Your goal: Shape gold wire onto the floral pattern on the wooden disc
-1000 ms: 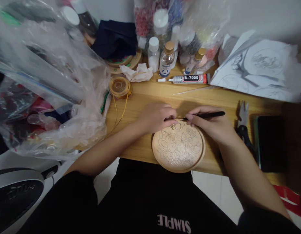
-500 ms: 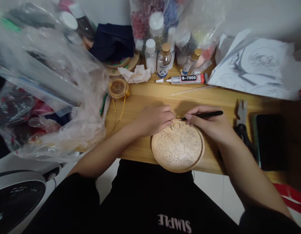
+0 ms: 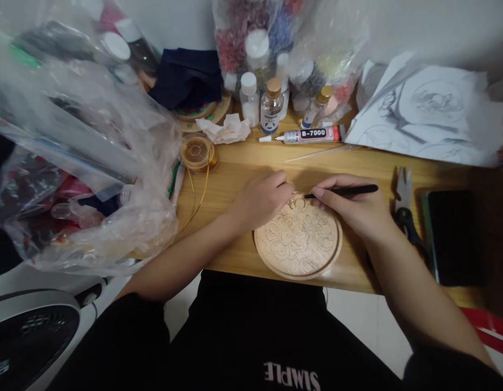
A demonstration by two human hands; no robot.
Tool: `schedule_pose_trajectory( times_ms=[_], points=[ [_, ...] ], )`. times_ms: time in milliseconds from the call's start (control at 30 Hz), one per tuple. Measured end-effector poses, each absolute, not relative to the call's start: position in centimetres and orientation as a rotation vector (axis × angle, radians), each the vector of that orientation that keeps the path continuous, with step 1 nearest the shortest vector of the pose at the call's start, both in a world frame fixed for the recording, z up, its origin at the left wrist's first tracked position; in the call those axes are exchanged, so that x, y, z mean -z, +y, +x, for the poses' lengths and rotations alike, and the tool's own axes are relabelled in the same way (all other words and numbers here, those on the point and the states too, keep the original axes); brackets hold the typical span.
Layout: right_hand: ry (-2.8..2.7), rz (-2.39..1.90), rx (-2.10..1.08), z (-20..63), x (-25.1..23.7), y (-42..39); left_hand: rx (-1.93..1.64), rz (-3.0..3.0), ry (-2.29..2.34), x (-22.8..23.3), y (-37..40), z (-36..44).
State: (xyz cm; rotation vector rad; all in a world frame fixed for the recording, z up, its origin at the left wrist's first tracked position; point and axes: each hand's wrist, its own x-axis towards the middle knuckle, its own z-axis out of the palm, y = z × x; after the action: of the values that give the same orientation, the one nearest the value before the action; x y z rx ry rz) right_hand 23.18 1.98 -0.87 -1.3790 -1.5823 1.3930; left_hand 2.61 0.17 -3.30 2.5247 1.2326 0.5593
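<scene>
A round wooden board (image 3: 290, 255) with a raised rim and floral line drawings lies near the table's front edge. At its upper edge is a small curled piece of gold wire (image 3: 299, 203). My left hand (image 3: 263, 198) rests over the board's upper left edge, fingers curled and pinched at the wire; its fingertips are partly hidden. In my right hand (image 3: 349, 203) is a slim black tweezers-like tool (image 3: 355, 189), held like a pen. The tool's thin tip points left, close to the wire and my left fingertips.
A spool of gold wire (image 3: 198, 152) stands left, a loose strand trailing from it. Behind are a B-7000 glue tube (image 3: 312, 134), small bottles (image 3: 271, 108), crumpled tissue (image 3: 227, 129) and drawn papers (image 3: 431, 114). Scissors (image 3: 404, 201) and a phone (image 3: 453, 236) lie right; plastic bags (image 3: 133, 217) crowd the left.
The board now appears turned or tilted slightly, its lower edge higher in view. My right hand and the black tool have shifted a little to the right.
</scene>
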Motion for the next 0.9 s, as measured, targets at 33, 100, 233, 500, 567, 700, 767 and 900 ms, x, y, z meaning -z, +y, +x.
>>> schedule_pose_trajectory(
  times_ms=[33, 100, 233, 500, 567, 700, 767, 900],
  points=[
    [-1.583, -1.378, -1.388, 23.17, 0.89, 1.98, -0.581, 2.558, 1.254, 3.41, 0.26, 2.67],
    [-1.581, -1.380, -1.386, 23.14, 0.93, 2.00, -0.623, 2.625, 1.258, 3.67, 0.45, 2.67],
    [-1.580, -1.385, -1.400, 23.12, 0.96, 2.05, -0.749, 2.746, 1.108, 4.09, 0.63, 2.32],
    [-1.583, -1.367, -1.399, 23.14, 0.98, 2.07, -0.689, 2.796, 1.074, 4.05, 0.17, 2.22],
    [-1.585, -1.361, -1.400, 23.15, 0.98, 2.08, -0.651, 2.779, 1.089, 4.14, 0.13, 2.27],
    [-1.595, -1.360, -1.396, 23.14, 0.93, 2.14, -0.657, 2.798, 1.083, 4.23, 0.15, 2.24],
    [-1.594, -1.366, -1.399, 23.13, 0.87, 2.14, -0.668, 2.811, 1.070, 4.17, 0.19, 2.20],
    [-1.585, -1.366, -1.401, 23.13, 0.87, 2.10, -0.659, 2.819, 1.065, 4.00, 0.23, 2.12]
  ],
)
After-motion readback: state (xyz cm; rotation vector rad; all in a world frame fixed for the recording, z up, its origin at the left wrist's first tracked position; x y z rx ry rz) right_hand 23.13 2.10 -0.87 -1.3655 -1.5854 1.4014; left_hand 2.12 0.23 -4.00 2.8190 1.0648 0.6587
